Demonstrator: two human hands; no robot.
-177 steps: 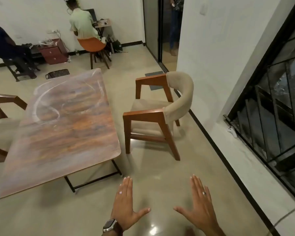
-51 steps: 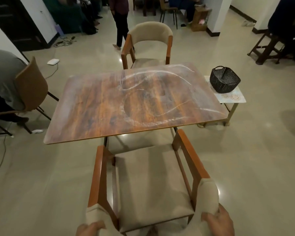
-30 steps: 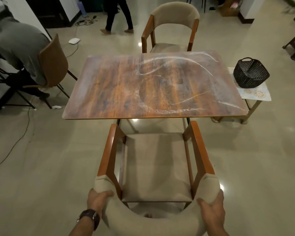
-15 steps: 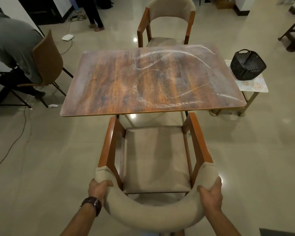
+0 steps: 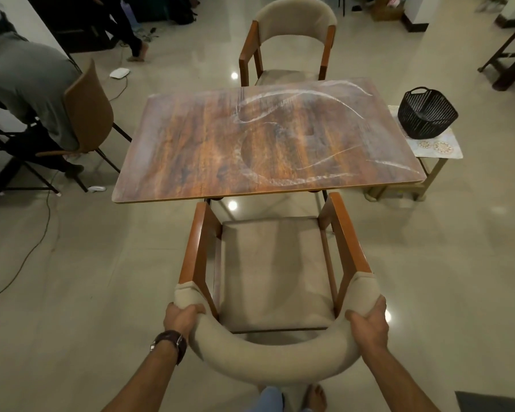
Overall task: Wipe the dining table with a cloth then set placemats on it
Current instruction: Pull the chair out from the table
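The wooden dining table (image 5: 191, 150) stands ahead, its top streaked with white smears on the right half. A beige armchair (image 5: 274, 263) with orange wooden arms faces the table's near edge, its front legs just under that edge. My left hand (image 5: 180, 318) grips the left end of the chair's curved padded backrest, and my right hand (image 5: 369, 322) grips the right end. No cloth or placemat is visible.
A second beige chair (image 5: 292, 28) stands at the table's far side. A black basket (image 5: 427, 113) sits on a small side table (image 5: 446, 150) to the right. At left a person sits on a brown chair (image 5: 87, 108); cables trail across the floor.
I turned from the window side to the table's end, took hold of the chair's backrest with both hands, and the chair now sits closer to the table edge.
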